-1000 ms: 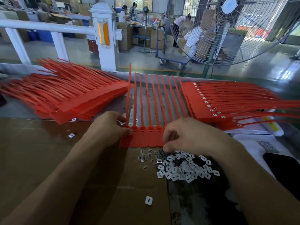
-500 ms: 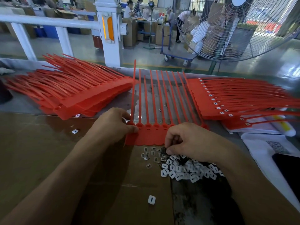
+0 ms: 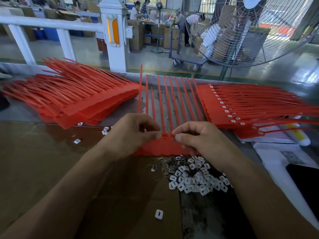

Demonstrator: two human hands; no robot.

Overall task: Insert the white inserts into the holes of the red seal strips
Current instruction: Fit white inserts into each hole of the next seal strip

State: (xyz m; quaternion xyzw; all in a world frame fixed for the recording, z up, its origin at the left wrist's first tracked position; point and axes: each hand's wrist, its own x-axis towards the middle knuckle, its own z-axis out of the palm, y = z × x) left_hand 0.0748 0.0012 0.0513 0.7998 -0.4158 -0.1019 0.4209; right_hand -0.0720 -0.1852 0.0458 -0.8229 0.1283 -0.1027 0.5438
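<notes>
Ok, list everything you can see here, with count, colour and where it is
Seal strip sheet: one, red, centre, tails pointing away.
Left stack of strips: many, red, far left, no inserts visible.
Right stack of strips: many, red, far right, white inserts showing.
Loose inserts: a pile, white, below the sheet; one stray nearer.
Cardboard: brown, under the work.
Fan: one, grey, far right.
Cart: one, blue, background.
Left hand: fingers pinching the sheet's top edge.
Right hand: fingers curled there, contents hidden.

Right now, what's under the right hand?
The right hand covers the right part of the red strip sheet. Its fingertips pinch at the sheet's top edge, opposite the left hand. White inserts lie just below it. Any insert in the pinch is hidden.
</notes>
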